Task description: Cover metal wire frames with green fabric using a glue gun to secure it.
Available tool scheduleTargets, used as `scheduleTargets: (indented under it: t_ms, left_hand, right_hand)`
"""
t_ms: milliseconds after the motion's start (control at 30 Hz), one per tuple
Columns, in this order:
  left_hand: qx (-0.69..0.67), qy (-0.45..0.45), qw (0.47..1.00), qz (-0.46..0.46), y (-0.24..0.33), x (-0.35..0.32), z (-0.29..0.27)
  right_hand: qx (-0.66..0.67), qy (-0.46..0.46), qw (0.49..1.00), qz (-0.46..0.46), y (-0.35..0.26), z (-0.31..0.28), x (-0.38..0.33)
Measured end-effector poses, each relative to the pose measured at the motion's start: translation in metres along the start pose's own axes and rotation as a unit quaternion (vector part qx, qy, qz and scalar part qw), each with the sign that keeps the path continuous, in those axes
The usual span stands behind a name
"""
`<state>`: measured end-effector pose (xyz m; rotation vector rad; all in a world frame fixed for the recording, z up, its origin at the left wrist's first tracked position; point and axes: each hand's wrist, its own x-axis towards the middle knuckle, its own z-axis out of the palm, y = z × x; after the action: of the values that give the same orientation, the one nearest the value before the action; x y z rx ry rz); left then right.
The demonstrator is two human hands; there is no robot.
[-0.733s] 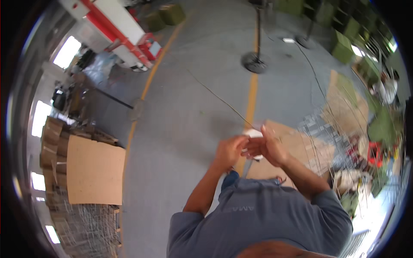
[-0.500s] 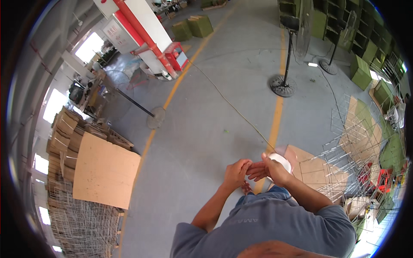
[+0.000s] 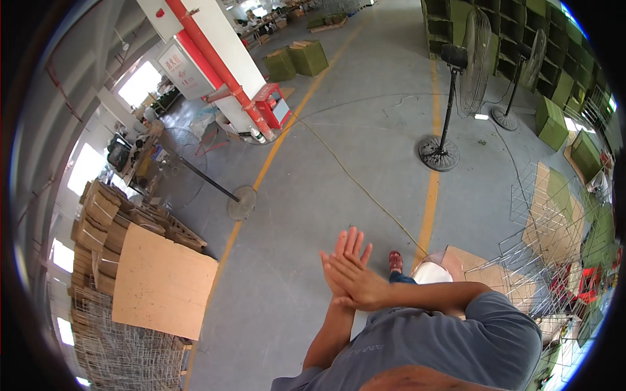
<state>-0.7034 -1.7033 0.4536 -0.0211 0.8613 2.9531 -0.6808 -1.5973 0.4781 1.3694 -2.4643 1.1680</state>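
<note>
Evidently nothing is being gripped: the left hand (image 3: 334, 279) is open with fingers extended, and the right hand (image 3: 363, 283) lies flat across its palm. The nearest item, a white rounded object (image 3: 432, 274) beside cardboard (image 3: 473, 266), sits apart from both, so handling it looks not yet begun.

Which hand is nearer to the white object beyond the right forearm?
Right. The right hand is left of the white object in the picture, laid against the left hand, which is farther left.
</note>
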Motion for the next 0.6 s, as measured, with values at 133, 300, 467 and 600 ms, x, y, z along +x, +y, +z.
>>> scheduleTargets:
  t_ms: [133, 300, 467, 600]
  left_hand:
    - [-0.020, -0.026, 0.997, -0.076, -0.039, 0.044, 0.056]
    - [0.232, -0.173, 0.957, -0.026, -0.103, 0.125, 0.098]
    - [0.489, -0.205, 0.827, 0.186, -0.139, 0.221, 0.143]
    - [0.494, -0.336, 0.726, 0.340, -0.184, 0.282, 0.164]
  right_hand:
    - [-0.002, 0.106, 0.981, 0.161, 0.106, -0.045, 0.039]
    - [0.381, 0.269, 0.831, 0.301, 0.227, -0.122, 0.044]
    - [0.605, 0.340, 0.646, 0.318, 0.255, -0.186, 0.043]
    - [0.587, 0.355, 0.687, 0.239, 0.264, -0.233, 0.007]
